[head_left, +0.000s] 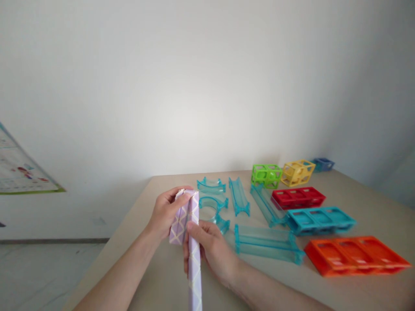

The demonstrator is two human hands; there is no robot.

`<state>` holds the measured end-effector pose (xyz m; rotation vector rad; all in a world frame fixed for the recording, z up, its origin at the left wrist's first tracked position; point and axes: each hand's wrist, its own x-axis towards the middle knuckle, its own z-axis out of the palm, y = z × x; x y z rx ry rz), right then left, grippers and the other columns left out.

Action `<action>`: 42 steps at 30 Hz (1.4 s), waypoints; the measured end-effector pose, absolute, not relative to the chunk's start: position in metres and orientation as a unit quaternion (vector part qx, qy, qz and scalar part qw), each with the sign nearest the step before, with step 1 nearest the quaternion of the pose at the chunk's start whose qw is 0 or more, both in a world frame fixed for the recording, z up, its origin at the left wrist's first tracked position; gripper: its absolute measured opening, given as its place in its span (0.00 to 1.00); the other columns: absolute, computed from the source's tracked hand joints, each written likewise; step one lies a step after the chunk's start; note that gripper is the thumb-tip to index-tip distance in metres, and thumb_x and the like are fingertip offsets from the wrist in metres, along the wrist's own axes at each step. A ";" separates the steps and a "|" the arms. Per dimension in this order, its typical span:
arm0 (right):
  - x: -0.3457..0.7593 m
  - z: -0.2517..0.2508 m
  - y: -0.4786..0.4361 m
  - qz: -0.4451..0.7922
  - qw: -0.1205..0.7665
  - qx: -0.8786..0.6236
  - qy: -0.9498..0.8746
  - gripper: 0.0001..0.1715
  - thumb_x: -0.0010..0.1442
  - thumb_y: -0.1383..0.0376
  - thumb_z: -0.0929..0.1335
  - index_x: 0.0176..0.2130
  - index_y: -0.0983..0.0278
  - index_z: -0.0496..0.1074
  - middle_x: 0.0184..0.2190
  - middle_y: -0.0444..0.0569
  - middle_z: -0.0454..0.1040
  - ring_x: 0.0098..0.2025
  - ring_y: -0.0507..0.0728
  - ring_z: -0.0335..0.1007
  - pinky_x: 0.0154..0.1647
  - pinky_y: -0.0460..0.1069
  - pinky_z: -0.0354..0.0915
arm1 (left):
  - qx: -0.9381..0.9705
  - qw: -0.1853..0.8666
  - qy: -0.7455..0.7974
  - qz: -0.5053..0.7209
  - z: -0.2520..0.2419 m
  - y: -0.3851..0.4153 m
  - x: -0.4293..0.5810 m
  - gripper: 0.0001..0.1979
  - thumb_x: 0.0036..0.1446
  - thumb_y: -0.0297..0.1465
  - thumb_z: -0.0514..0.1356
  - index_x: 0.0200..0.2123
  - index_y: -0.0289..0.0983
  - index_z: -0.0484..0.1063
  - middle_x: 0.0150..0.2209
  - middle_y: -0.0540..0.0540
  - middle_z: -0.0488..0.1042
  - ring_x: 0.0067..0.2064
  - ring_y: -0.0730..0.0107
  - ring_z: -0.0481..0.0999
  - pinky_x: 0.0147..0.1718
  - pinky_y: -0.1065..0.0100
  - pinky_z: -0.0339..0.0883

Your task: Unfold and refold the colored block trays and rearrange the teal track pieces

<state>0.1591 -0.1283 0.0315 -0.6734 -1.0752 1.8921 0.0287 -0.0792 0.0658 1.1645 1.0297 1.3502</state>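
Observation:
Both hands hold a folded lilac strip (pixel 195 255) with a cream lattice pattern; whether it is paper or cloth I cannot tell. My left hand (pixel 167 210) is closed on its upper end, thumb lying across the top fold. Lower down, my right hand (pixel 212 248) grips the long section, with the thumb in front and fingers behind. A shorter folded section hangs on the left, and the long one runs down past the bottom edge of the view. Just beyond my right hand lies a curved translucent blue track piece (pixel 214 203), partly hidden by it.
More translucent blue track pieces (pixel 239 196) lie on the table (pixel 155 276). To the right are orange (pixel 356 255), turquoise (pixel 320 219) and red (pixel 298 197) frame blocks. Green (pixel 266 175) and yellow (pixel 297 172) open cubes stand near the wall (pixel 194 86).

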 end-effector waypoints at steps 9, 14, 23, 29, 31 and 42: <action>0.153 0.014 -0.140 0.598 0.351 -0.387 -0.607 0.26 0.59 0.47 0.64 0.22 0.65 0.63 0.16 0.43 0.64 0.17 0.49 0.60 0.17 0.44 0.50 | 0.325 0.542 0.433 0.643 0.070 -0.071 0.028 0.15 0.49 0.35 0.66 0.37 0.31 0.75 0.29 0.44 0.79 0.26 0.68 0.79 0.23 0.73 0.71; 0.149 0.003 -0.140 0.571 0.353 -0.415 -0.614 0.28 0.61 0.45 0.61 0.25 0.65 0.64 0.16 0.43 0.65 0.19 0.50 0.61 0.20 0.45 0.51 | 0.288 0.652 0.353 0.606 0.072 -0.071 0.024 0.14 0.56 0.35 0.60 0.39 0.30 0.75 0.33 0.40 0.79 0.33 0.66 0.79 0.32 0.69 0.74; 0.141 -0.002 -0.142 0.781 0.319 -0.279 -0.459 0.31 0.52 0.37 0.63 0.30 0.63 0.63 0.11 0.42 0.66 0.11 0.53 0.62 0.12 0.44 0.54 | 0.451 0.727 0.158 0.492 0.065 -0.085 0.020 0.14 0.52 0.37 0.63 0.39 0.35 0.70 0.24 0.52 0.67 0.20 0.76 0.67 0.21 0.70 0.65; 0.150 -0.003 -0.134 0.916 0.174 -0.076 -0.353 0.32 0.56 0.38 0.55 0.30 0.63 0.62 0.12 0.46 0.70 0.09 0.54 0.62 0.09 0.46 0.59 | 0.552 0.683 0.149 0.455 0.068 -0.085 0.008 0.21 0.45 0.43 0.67 0.39 0.36 0.73 0.21 0.51 0.67 0.17 0.73 0.68 0.23 0.66 0.66; 0.156 -0.001 -0.130 0.943 0.112 -0.038 -0.311 0.30 0.59 0.41 0.52 0.29 0.62 0.62 0.11 0.45 0.68 0.09 0.55 0.62 0.08 0.46 0.59 | 0.577 0.682 0.166 0.417 0.067 -0.084 0.002 0.23 0.42 0.47 0.68 0.37 0.37 0.75 0.19 0.51 0.68 0.17 0.71 0.69 0.28 0.61 0.68; 0.157 0.009 -0.133 0.938 0.132 -0.127 -0.295 0.16 0.60 0.55 0.57 0.37 0.63 0.65 0.14 0.42 0.67 0.09 0.52 0.59 0.06 0.45 0.59 | 0.627 0.654 0.233 0.353 0.047 -0.069 -0.015 0.43 0.20 0.69 0.58 0.27 0.36 0.78 0.18 0.40 0.74 0.26 0.54 0.77 0.26 0.59 0.69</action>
